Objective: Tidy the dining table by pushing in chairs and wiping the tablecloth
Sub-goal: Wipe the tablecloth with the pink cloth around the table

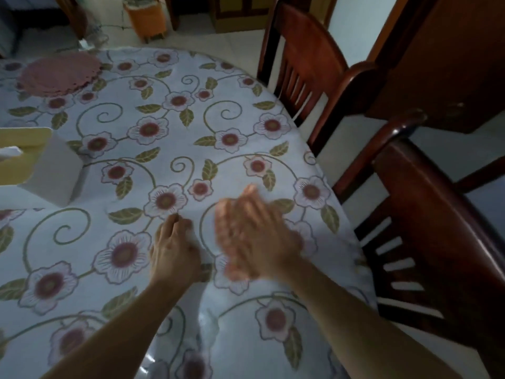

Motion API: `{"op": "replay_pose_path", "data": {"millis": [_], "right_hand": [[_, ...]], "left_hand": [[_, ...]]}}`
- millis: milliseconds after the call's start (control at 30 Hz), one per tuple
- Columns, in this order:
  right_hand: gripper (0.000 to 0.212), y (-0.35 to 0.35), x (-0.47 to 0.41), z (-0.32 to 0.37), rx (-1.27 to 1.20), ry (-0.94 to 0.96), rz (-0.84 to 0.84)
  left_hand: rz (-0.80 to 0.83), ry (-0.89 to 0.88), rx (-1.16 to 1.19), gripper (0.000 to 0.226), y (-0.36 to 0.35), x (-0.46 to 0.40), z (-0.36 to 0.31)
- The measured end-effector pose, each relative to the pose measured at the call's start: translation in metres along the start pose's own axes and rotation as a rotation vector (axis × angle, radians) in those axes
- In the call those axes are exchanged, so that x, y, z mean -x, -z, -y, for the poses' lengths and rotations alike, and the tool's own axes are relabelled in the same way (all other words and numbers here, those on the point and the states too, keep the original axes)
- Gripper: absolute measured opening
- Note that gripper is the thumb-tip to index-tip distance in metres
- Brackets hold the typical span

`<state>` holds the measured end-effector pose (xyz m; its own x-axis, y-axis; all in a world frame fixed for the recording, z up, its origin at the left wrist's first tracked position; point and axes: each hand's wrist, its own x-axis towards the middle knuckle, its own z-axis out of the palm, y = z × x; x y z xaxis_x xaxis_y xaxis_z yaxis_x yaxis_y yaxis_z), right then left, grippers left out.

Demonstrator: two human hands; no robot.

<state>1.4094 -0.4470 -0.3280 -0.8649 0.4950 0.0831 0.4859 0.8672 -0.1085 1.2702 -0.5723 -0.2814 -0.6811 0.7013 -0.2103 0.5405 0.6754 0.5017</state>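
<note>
My left hand (175,247) pressed down on the floral tablecloth (169,124), its fingers bent and holding nothing. My right hand (246,236) was spread flat just beside it, too blurred to judge contact. A tissue box (52,165) sat at my left; two wooden chairs (306,64) stood at the table's right edge.

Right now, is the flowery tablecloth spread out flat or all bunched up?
Mostly spread flat: the tablecloth covers the table top and its flowers look smooth. A raised crease runs near the left hand. The right hand is blurred.
</note>
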Motion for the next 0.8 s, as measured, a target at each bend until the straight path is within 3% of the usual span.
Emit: {"op": "replay_pose_path", "data": {"millis": [33, 100, 233, 300, 433, 467, 567, 633, 800], "right_hand": [[0.059, 0.0, 0.023, 0.008, -0.013, 0.114, 0.021], [0.057, 0.005, 0.058, -0.006, -0.081, 0.1, 0.016], [0.047, 0.025, 0.099, -0.049, -0.037, -0.469, -0.134], [0.053, 0.029, 0.113, -0.045, -0.024, -0.557, -0.099], [0.105, 0.016, 0.161, 0.036, -0.03, -0.41, 0.134], [0.108, 0.014, 0.179, 0.064, -0.065, -0.312, 0.147], [0.073, 0.01, 0.249, 0.125, -0.171, -0.015, 0.098], [0.063, 0.016, 0.275, 0.122, -0.125, 0.049, 0.127], [0.068, 0.038, 0.298, 0.068, 0.07, -0.433, 0.275]], "left_hand": [[0.019, -0.002, -0.004, 0.053, -0.003, 0.009, -0.004], [0.046, -0.041, -0.028, 0.051, -0.009, 0.03, -0.009], [0.1, -0.116, -0.044, 0.046, -0.015, 0.073, -0.006], [0.108, -0.124, -0.055, 0.05, -0.017, 0.092, 0.003], [0.114, -0.136, -0.039, 0.041, -0.017, 0.145, 0.025], [0.109, -0.125, -0.039, 0.039, -0.015, 0.158, 0.03], [0.113, -0.12, -0.069, 0.043, -0.012, 0.198, 0.048], [0.143, -0.126, -0.069, 0.047, -0.012, 0.223, 0.057], [0.168, -0.09, -0.065, 0.047, -0.013, 0.27, 0.073]]}}
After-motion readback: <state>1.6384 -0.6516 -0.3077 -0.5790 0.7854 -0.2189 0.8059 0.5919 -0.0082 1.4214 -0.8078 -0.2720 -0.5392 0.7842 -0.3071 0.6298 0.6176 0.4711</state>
